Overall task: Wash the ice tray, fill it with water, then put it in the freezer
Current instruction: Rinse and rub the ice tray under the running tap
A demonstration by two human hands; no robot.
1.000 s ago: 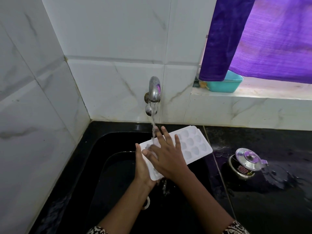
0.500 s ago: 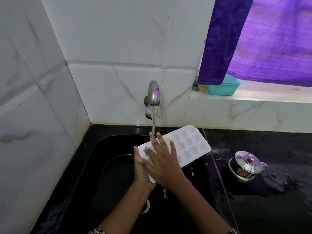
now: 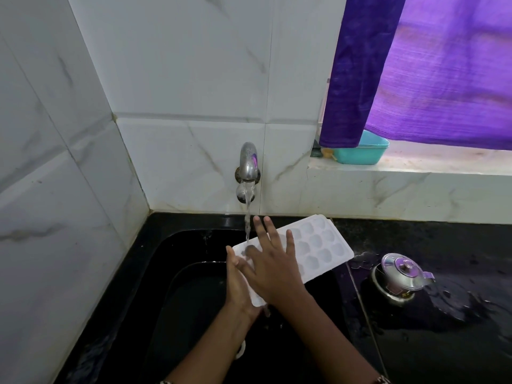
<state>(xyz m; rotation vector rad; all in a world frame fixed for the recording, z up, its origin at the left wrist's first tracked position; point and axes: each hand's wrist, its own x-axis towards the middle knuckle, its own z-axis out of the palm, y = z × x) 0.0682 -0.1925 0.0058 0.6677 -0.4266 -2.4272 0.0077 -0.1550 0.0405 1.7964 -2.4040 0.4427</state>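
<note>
Fingers point(image 3: 232, 256) of the left hand point(image 3: 238, 289) are curling round the near short end of the white ice tray point(image 3: 318, 245). The thumb is lying on top and the rest are hidden underneath. This hand is holding the tray tilted over the black sink point(image 3: 160, 273), just below the tap point(image 3: 248, 164). A thin stream of water point(image 3: 247, 217) is falling from the tap onto the tray's left corner. Just right of the stream, the right hand point(image 3: 273, 270) is lying flat on the moulded cups. Its fingers point(image 3: 267, 228) are straight and spread wide, pressing on the tray rather than gripping it.

This appears to be the washing step, with filling and the freezer yet to come. To do it well, the spread fingers should be rubbing into each cup in turn. The left hand should meanwhile be sliding the tray under the stream, so the cups lying right of the tap are getting rinsed too. Keeping the tilt should be helping dirty water drain into the sink.

Left of the tap, white marble-patterned wall tiles point(image 3: 69, 189) are meeting in a corner. Right of the tap, the black counter point(image 3: 457, 245) is looking wet, with water pooling around a small lidded steel pot point(image 3: 401, 275). Higher on that side, a teal tub point(image 3: 360, 152) is sitting on a pale window ledge point(image 3: 429, 169), half behind a purple curtain point(image 3: 429, 79).
</note>
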